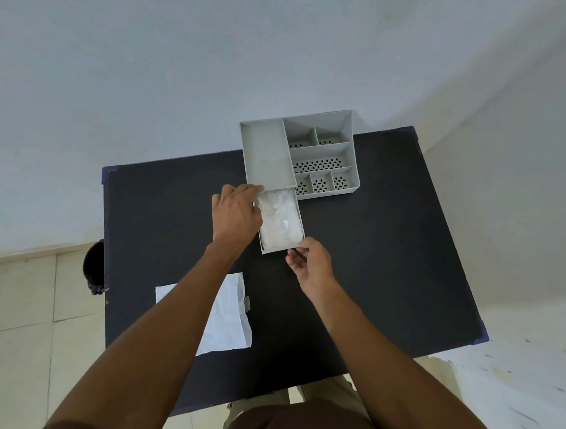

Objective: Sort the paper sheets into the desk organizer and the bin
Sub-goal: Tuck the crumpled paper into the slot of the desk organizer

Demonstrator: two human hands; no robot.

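Note:
A grey desk organizer [320, 151] stands at the far edge of the black table [378, 258]. Its drawer [300, 219] is pulled out toward me and holds crumpled white paper [280, 223]. My left hand [236, 214] rests against the organizer's front left corner and the drawer's left side. My right hand [312, 266] has its fingertips at the drawer's front edge, pinching it. A flat, creased white paper sheet [225, 319] lies on the table near me, partly under my left forearm. A dark bin [94, 267] sits on the floor left of the table.
The organizer's right half has several small perforated compartments [320, 164]. A pale wall rises behind the table. Tiled floor shows left and right of the table. My brown clothing fills the bottom of the view.

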